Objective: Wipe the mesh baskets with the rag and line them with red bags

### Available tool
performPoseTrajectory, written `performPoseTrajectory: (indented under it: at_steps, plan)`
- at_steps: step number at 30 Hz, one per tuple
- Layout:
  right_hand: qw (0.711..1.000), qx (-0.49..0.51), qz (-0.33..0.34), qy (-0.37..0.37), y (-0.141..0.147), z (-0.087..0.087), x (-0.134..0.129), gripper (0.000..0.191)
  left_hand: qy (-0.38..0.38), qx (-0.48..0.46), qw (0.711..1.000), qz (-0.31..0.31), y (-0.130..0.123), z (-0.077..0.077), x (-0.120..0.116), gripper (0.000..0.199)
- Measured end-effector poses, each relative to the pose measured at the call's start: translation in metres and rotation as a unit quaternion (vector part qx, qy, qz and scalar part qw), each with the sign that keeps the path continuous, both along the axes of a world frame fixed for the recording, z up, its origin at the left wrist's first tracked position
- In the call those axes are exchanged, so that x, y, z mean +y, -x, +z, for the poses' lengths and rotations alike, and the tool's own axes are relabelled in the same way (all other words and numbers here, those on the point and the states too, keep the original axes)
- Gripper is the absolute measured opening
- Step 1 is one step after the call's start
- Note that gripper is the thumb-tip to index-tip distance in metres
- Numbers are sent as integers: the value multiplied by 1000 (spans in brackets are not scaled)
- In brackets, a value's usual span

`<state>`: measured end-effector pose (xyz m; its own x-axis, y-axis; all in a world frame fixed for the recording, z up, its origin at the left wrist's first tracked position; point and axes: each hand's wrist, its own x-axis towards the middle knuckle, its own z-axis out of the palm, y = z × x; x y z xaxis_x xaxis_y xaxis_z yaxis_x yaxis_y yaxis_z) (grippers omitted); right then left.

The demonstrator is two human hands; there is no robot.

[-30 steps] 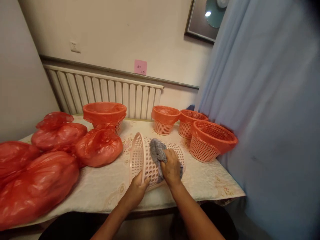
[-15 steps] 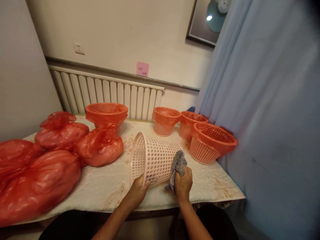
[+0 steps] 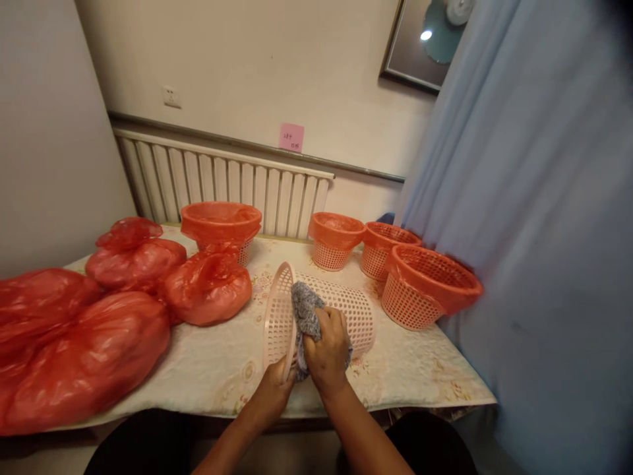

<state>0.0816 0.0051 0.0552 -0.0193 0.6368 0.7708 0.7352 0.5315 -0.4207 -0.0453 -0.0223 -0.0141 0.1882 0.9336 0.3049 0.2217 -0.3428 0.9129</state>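
Note:
A pale pink plastic wastebasket (image 3: 360, 316) with a pattern of holes lies on its side on the table, its mouth facing left. My left hand (image 3: 277, 389) grips the near part of its rim, thumb showing at the edge. Bunched in my right hand (image 3: 327, 346) is a grey cloth (image 3: 305, 309), pressed against the outer wall close to the rim. My right fingers are closed round the cloth and cover part of the basket's side.
Several tied red plastic bags (image 3: 99, 356) fill the table's left side. Baskets lined with red bags stand at the back left (image 3: 222, 227), back middle (image 3: 336, 254) and right (image 3: 413, 303). A floral cloth (image 3: 217, 356) covers the table. A blue curtain (image 3: 534, 231) hangs at right.
My right hand has moved the cloth left along the basket's side, from near its base to near its rim. My left hand keeps its hold. The whole view has shifted slightly.

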Motion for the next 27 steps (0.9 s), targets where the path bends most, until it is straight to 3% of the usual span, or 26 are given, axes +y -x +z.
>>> performPoseTrajectory:
  at_steps: [8,12,18,21,23,27]
  plan:
    - [999,-35,-23,22,-6,26,11,28,20,-1,999,-36,-1,-4,-3,37]
    - [997,-70,6,34,-12,27,11,31,38,-30,998,-46,-4,15,5,40]
    - [996,-83,17,36,-25,17,15,37,53,-37,998,13,-15,50,10,35]
    - [992,-114,-6,49,-55,10,39,39,55,-31,998,14,-14,53,5,36]
    - [990,-113,-59,57,-88,2,60,31,51,-27,998,6,-13,50,2,39]
    - [982,-8,-168,90,-150,-21,84,22,33,-14,999,4,-15,43,1,41]
